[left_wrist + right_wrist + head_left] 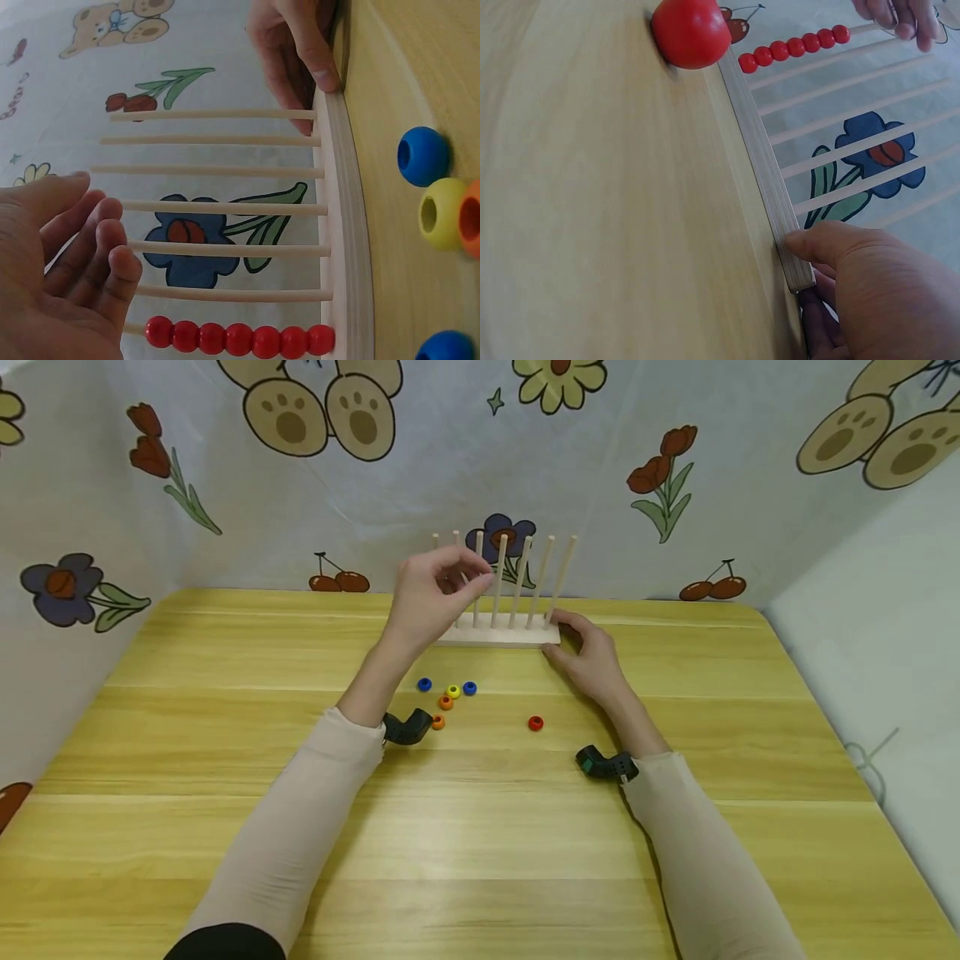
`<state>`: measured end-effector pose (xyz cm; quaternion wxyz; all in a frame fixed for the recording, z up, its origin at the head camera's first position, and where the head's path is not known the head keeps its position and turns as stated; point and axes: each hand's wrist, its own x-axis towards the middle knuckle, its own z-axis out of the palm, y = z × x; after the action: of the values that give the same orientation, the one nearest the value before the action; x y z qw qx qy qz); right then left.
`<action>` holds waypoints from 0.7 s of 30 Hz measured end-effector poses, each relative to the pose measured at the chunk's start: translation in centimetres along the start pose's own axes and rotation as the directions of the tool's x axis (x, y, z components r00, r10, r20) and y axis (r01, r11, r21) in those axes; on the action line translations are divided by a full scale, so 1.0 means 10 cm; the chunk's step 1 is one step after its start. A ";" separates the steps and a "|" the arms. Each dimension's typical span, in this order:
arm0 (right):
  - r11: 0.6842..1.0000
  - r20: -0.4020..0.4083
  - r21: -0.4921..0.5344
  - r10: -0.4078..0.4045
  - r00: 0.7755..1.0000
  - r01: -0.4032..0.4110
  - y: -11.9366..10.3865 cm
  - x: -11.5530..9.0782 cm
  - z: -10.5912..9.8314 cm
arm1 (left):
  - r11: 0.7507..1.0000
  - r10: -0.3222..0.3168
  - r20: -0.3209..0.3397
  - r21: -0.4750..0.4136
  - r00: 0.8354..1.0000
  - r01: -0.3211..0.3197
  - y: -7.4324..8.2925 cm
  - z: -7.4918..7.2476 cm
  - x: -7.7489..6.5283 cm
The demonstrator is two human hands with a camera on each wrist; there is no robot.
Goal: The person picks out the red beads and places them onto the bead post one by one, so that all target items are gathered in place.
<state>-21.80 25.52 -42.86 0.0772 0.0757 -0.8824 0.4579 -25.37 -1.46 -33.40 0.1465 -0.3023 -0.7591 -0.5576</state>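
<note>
A wooden peg rack (498, 636) with several upright pegs stands toward the back of the table. Small red beads (238, 340) are stacked on its leftmost peg; the left hand hides them in the head view. My left hand (437, 583) hovers beside the pegs' upper parts, fingers loosely bent, with no bead visible in it. My right hand (592, 658) grips the right end of the rack's base, its thumb (810, 241) on the front edge and fingers behind.
Before the rack lie blue beads (424, 684), a yellow bead (453, 692) and orange beads (446, 702). A lone red bead (536, 723) sits farther right. A patterned cloth (570, 485) hangs behind the wooden table (495, 843).
</note>
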 end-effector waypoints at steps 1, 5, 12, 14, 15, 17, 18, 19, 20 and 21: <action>1.000 0.000 -0.003 0.002 1.000 -0.002 0.00 0.00 0.00 | 1.000 -0.012 0.036 0.011 0.999 0.011 -0.02 0.02 -0.01; 1.000 -0.003 -0.003 0.003 1.000 -0.003 0.01 0.01 0.01 | 0.998 -0.045 0.150 0.057 0.988 0.036 -0.05 0.07 -0.03; 1.000 -0.001 -0.001 0.000 1.000 0.000 0.02 0.03 0.01 | 0.995 -0.057 0.190 0.086 0.980 0.041 -0.07 0.10 -0.04; 1.000 -0.002 0.001 -0.002 1.000 0.002 0.02 0.04 0.01 | 0.995 -0.063 0.203 0.093 0.977 0.045 -0.08 0.10 -0.04; 1.000 -0.003 0.003 -0.004 1.000 0.004 0.03 0.04 0.01 | 0.994 -0.065 0.214 0.101 0.975 0.044 -0.08 0.10 -0.04; 1.000 -0.005 0.006 -0.005 1.000 0.005 0.03 0.03 0.01 | 0.992 -0.080 0.252 0.111 0.964 0.053 -0.09 0.11 -0.04; 1.000 -0.005 0.009 -0.006 1.000 0.006 0.02 0.03 0.01 | 0.991 -0.091 0.282 0.115 0.955 0.061 -0.09 0.12 -0.04; 1.000 -0.005 0.010 -0.006 1.000 0.006 0.02 0.03 0.01 | 0.990 -0.105 0.319 0.120 0.942 0.070 -0.10 0.12 -0.04; 1.000 -0.006 0.013 -0.006 1.000 0.006 0.02 0.02 0.01 | 0.989 -0.119 0.363 0.124 0.924 0.079 -0.11 0.13 -0.05; 1.000 -0.005 0.014 -0.006 1.000 0.006 0.03 0.02 0.01 | 0.988 -0.135 0.413 0.130 0.901 0.088 -0.11 0.14 -0.05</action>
<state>-22.06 25.58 -43.07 0.0803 0.0776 -0.8788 0.4639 -25.52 -0.49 -35.00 -0.0364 -0.3630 -0.8180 -0.4447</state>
